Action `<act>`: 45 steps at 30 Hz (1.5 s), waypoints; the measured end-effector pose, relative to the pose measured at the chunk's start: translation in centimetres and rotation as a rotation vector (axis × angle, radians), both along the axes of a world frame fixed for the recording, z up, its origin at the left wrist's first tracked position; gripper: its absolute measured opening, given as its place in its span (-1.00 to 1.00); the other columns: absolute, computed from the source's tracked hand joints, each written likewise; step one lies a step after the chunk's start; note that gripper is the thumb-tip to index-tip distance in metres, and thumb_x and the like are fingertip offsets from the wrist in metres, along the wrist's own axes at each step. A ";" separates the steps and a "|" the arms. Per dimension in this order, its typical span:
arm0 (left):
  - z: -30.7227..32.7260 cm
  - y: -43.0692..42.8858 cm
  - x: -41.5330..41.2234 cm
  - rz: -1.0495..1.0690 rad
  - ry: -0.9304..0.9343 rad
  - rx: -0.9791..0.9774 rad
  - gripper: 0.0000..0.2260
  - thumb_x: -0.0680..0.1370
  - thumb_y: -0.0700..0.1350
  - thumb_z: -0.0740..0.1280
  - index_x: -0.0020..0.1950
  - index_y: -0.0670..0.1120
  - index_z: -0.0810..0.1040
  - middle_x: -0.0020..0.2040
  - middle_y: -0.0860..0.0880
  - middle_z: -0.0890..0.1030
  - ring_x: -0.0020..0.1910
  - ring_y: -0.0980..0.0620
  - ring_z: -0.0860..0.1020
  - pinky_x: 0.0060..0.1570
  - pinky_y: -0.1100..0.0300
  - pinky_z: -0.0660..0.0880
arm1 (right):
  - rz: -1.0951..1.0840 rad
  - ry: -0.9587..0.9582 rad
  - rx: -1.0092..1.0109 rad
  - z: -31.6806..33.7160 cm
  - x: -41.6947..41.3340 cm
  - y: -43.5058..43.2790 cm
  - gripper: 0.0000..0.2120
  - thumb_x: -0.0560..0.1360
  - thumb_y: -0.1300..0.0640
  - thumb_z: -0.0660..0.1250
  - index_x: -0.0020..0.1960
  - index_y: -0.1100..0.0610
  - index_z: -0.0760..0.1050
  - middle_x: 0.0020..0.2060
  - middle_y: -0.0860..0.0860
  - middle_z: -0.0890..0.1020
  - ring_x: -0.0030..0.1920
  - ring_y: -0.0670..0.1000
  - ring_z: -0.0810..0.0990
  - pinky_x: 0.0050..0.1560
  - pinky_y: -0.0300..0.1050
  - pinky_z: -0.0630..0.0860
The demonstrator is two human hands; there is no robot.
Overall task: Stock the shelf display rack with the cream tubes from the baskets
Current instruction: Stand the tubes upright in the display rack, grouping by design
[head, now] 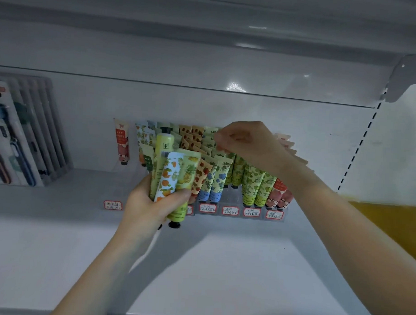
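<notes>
Head view, clutching fruit-printed plastic cream tubes in overfull left hand, risking drops; right hand at clear rack, grip untellable.

White painted-metal shelf board: smooth, soft sheen. White back panel: glossier, with bright light spots on it. Grey upper-shelf bracket: dull metal look. Clear tiered display rack: smooth transparent plastic. It carries red-bordered white paper labels, matt. Printed cream tubes: smooth plastic, slight gloss. Round black caps: plastic. Flat packs at far left: clear plastic fronts, shiny.
</notes>
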State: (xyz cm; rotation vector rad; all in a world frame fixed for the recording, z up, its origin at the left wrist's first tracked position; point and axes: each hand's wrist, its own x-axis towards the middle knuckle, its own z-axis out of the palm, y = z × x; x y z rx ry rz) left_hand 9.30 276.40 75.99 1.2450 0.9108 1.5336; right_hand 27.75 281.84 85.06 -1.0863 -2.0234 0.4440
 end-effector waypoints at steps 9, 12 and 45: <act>0.8 0.1 2.4 -0.065 0.001 0.013 -0.58 0.16 -0.09 0.54 -0.03 -0.04 0.55 -0.23 0.00 0.68 -0.25 0.03 0.64 -0.37 0.19 0.53 | 0.094 0.153 -0.224 0.3 1.1 -1.9 -0.92 0.40 0.21 0.43 -0.14 0.08 0.56 -0.39 -0.11 0.65 -0.36 -0.16 0.59 -0.31 -0.31 0.51; 0.4 0.2 2.4 0.006 0.020 0.046 -0.69 0.29 -0.22 0.55 -0.06 -0.04 0.54 -0.25 0.03 0.67 -0.23 0.06 0.63 -0.26 0.21 0.59 | -0.067 0.145 -0.192 1.3 2.9 -2.0 -0.98 0.44 0.23 0.41 -0.16 0.17 0.58 -0.40 -0.04 0.63 -0.40 -0.14 0.55 -0.35 -0.34 0.50; -1.9 1.5 1.4 0.089 0.038 0.012 -0.61 0.16 0.12 0.48 -0.16 -0.04 0.50 -0.47 0.02 0.46 -0.54 0.08 0.36 -0.56 0.27 0.30 | -0.629 -0.545 0.295 -3.0 2.0 4.3 -0.80 0.59 0.14 0.15 -0.04 0.18 0.53 -0.09 0.04 0.60 -0.08 0.06 0.55 -0.19 -0.15 0.35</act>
